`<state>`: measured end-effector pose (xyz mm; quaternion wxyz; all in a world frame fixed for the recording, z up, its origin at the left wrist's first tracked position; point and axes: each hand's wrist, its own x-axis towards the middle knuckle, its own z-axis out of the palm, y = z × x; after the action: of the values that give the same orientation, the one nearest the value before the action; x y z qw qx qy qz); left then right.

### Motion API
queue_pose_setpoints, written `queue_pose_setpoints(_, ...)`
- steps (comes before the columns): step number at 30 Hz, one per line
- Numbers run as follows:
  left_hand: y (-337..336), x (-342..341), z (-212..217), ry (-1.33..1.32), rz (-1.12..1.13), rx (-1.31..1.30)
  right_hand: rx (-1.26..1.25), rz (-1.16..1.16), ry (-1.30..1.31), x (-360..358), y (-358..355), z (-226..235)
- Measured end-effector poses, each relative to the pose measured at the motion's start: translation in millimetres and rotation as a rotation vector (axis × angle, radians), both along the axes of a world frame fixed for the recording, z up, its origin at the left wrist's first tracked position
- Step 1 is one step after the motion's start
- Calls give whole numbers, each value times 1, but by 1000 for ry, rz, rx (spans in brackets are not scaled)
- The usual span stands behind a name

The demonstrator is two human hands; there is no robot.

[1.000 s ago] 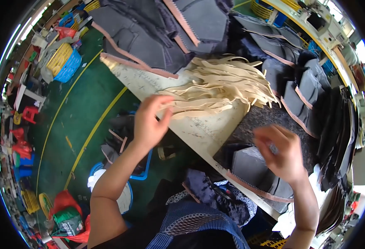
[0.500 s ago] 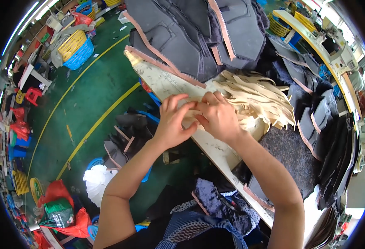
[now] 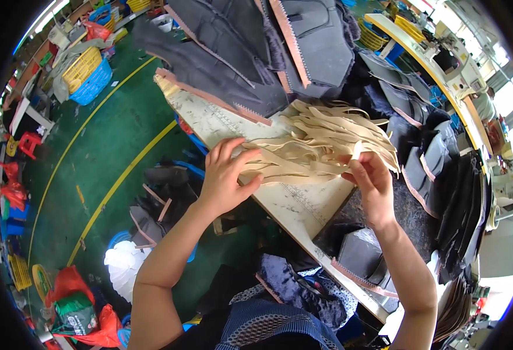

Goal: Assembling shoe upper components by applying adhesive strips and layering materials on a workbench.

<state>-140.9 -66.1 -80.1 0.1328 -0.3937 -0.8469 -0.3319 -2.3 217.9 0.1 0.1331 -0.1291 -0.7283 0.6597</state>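
Observation:
A pile of long cream strips [image 3: 338, 131] lies on the white worktop, several of them stretched out along its near side. My left hand [image 3: 224, 178] rests at the left ends of these strips, its fingers spread and partly over them. Farther right, my right hand [image 3: 373, 181] is closed, thumb against fingers, on a cream strip [image 3: 357, 150] whose pale end sticks up above the fingertips. How far that strip runs into the pile is hard to make out.
Dark grey padded pieces with pink toothed edging [image 3: 291, 44] are heaped beyond the strips. More dark pieces [image 3: 414, 99] are stacked to the right. The white worktop's [image 3: 303, 210] near edge runs diagonally. Dark fabric [image 3: 297, 286] lies close to my body.
My hands were close together over the strips' left ends. My right hand has moved right along the strips and now pinches one. The left hand has shifted slightly left.

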Motion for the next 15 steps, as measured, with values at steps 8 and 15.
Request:
queue_pose_setpoints(8, -15, -30, -15, 93, 280, 352, 24, -399, 229, 73, 49, 23)
queue_pose_setpoints(15, -45, -103, -27, -550, -9, 532, 45, -337, 265, 108, 112, 67)
